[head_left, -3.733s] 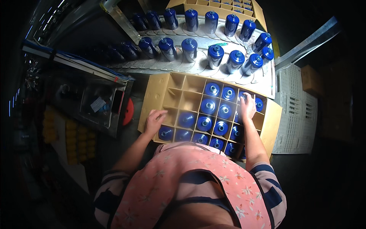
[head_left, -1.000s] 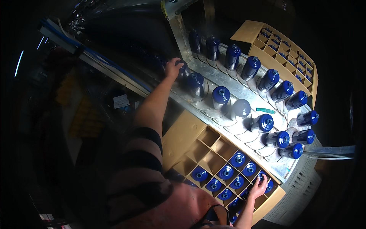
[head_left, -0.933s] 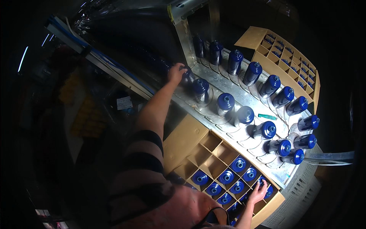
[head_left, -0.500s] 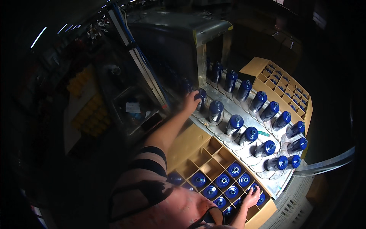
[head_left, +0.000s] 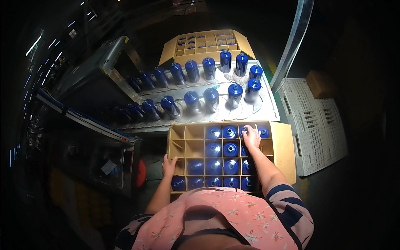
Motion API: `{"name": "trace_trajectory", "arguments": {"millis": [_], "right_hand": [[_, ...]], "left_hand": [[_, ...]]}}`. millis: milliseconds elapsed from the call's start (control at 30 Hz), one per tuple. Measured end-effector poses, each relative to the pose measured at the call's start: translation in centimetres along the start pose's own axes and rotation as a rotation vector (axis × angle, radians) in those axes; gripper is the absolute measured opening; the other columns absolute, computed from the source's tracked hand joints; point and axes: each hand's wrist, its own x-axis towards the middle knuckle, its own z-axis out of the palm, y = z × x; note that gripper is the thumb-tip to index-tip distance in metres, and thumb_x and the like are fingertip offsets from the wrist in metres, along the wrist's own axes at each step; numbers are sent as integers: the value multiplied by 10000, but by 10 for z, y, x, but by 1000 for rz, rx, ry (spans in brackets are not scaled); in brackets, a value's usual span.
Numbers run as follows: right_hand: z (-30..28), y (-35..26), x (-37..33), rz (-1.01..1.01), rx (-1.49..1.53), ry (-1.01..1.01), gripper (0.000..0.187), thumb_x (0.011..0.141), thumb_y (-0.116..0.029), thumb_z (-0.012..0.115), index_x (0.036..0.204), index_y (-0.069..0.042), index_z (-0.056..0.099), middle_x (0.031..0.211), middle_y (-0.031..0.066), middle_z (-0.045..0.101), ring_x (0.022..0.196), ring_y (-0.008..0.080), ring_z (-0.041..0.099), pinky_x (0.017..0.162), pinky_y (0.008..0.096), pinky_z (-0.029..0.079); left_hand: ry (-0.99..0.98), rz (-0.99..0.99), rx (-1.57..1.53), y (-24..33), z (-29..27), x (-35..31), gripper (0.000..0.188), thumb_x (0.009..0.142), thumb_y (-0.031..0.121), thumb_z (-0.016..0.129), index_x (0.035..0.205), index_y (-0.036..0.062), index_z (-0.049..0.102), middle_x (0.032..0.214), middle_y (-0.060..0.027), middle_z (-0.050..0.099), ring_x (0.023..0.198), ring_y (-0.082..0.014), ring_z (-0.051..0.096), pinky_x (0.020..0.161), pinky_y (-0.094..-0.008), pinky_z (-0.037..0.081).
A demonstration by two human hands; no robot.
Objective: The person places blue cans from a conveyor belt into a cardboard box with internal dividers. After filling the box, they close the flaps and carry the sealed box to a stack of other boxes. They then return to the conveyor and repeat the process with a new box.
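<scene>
A cardboard box (head_left: 283, 146) with dividers stands right in front of me, and many of its cells hold shiny blue bottles (head_left: 231, 149). In its far row, near the right corner, my right hand (head_left: 251, 138) is closed on the neck of a blue bottle (head_left: 245, 131), which the fingers partly hide. My left hand (head_left: 168, 167) grips the box's left wall, thumb inside and fingers outside. Several cells at the far left show bare cardboard.
Beyond the box, two rows of upright blue bottles (head_left: 191, 71) stand on a metal conveyor (head_left: 266, 109) curving round at its right end. Behind it sits another divided box (head_left: 168, 51). A pale plastic pallet (head_left: 311, 125) lies at right; a metal machine housing (head_left: 89, 66) rises at left.
My view has swung left to right, squaring up to the box. My left hand has gone from a conveyor bottle to the box's left wall. My right hand stays at a bottle in the box.
</scene>
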Motion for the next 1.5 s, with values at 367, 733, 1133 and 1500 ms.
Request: {"name": "trace_trajectory", "arguments": {"millis": [367, 733, 1133, 1500], "right_hand": [[12, 7, 17, 56, 74, -105, 324, 841, -226, 685, 1156, -202, 616, 993, 114, 646, 1045, 295, 594, 880, 419, 476], [25, 8, 35, -7, -45, -181, 366, 854, -246, 646, 1215, -224, 592, 1103, 106, 671, 1069, 305, 609, 913, 419, 485], [-6, 12, 40, 121, -1, -349, 446, 784, -358, 666, 1209, -261, 568, 1071, 117, 686, 1043, 315, 638, 903, 411, 483], [-4, 19, 18, -8, -70, -120, 383, 812, -344, 695, 1164, -211, 622, 907, 123, 679, 886, 307, 653, 802, 423, 514]], "left_hand": [[-25, -88, -36, -23, -17, -4, 306, 880, 273, 619, 1107, 70, 644, 989, -185, 690, 924, -340, 658, 806, -411, 490], [10, -75, -318, -29, -25, -27, 362, 949, 271, 571, 1169, -8, 638, 1045, -98, 696, 938, -159, 634, 838, -299, 480], [74, 289, -100, 4, -65, -148, 461, 759, 17, 722, 1209, 94, 650, 1318, -62, 588, 1152, -244, 520, 1037, -330, 388], [56, 378, 134, 6, -46, -144, 487, 710, 116, 779, 1177, 187, 659, 1184, -32, 645, 1149, -225, 546, 999, -376, 368]]}}
